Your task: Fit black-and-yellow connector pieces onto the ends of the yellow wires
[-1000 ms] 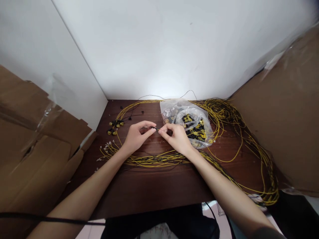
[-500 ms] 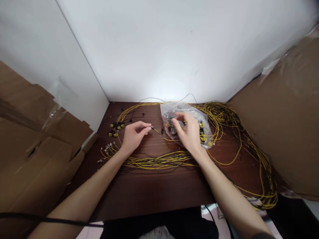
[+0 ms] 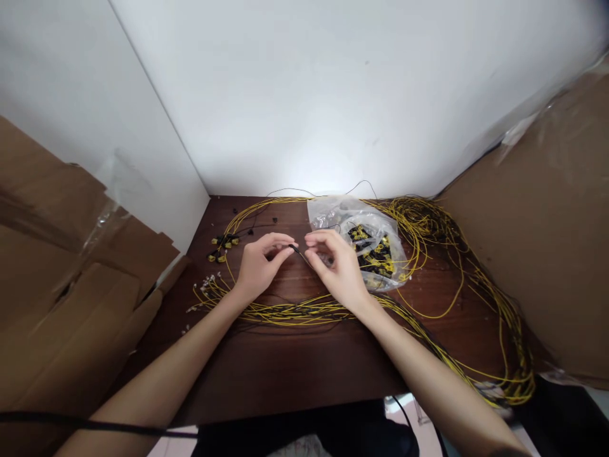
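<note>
- The right hand [image 3: 340, 266], over the bag [image 3: 328, 206] half a second ago, is now back beside the left hand [image 3: 259, 263].
- The left hand stays in nearly the same place, thumb and fingertips pinching a small black piece [image 3: 294, 248].
- That piece is in the gap between the hands, above the table [image 3: 304, 362]; a thin wire [image 3: 301, 256] runs from it toward the right thumb.
- The right hand is curved, thumb and forefinger tips a little apart; I cannot tell whether it grips the wire or anything else.
- For the work, this means both hands are at the black piece again, with the left one holding it.
- A loose black bit lay near the bag half a second ago; the right hand now covers that spot, so I cannot tell where it is.
- The bag, with its yellow-and-black parts [image 3: 375, 260], lies just beyond the right hand.
- The wire bundle [image 3: 295, 313] lies across the table, nearer the person than the hands; it looks undisturbed.
</note>
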The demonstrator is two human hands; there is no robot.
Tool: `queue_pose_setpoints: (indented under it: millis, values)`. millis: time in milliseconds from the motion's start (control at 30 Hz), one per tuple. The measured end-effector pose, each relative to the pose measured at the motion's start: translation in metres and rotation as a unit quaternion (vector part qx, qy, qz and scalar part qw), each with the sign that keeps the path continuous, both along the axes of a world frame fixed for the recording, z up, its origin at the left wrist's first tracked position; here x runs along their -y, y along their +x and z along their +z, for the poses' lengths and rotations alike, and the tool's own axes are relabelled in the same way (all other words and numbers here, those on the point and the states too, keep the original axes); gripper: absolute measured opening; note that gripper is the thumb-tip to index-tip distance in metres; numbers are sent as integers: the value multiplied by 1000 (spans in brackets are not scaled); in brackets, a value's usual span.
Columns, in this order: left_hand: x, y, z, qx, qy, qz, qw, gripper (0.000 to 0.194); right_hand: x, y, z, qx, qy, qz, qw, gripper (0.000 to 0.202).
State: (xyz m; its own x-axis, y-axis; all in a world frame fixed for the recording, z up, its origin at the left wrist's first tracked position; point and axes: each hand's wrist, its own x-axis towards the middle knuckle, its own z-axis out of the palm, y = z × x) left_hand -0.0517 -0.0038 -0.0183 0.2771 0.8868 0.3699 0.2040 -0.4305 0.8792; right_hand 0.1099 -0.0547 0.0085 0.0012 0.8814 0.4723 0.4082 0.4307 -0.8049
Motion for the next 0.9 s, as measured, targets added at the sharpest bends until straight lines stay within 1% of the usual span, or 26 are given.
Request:
queue_pose_setpoints:
  millis: [100, 200, 267, 333, 433, 567, 667, 900]
  values:
    - [4, 1, 4, 9, 8, -6, 1000, 17, -2, -6, -11, -93, -100, 39, 990, 20]
    - [7, 2, 6, 1, 29, -3, 1000, 14, -6, -7, -15, -217, -197, 58, 954, 28]
    - [8, 1, 7, -11, 48, 1, 999, 11, -8, -5, -14, -264, -232, 57, 935, 32]
    - [9, 1, 7, -24, 67, 1, 997, 9, -9, -4, -11, -275, -253, 50, 926, 33]
    - [9, 2, 10, -29, 103, -4, 994, 5, -8, 0, -7, -258, -281, 48, 923, 31]
    - [9, 2, 14, -25, 149, -19, 988, 4, -7, -1, -7, -239, -322, 104, 910, 31]
    - [10, 2, 16, -35, 144, -19, 989, 6, -7, -4, -11, -274, -323, 138, 895, 29]
    - [13, 3, 15, -44, 111, 6, 993, 10, -8, -6, -17, -358, -348, 150, 853, 28]
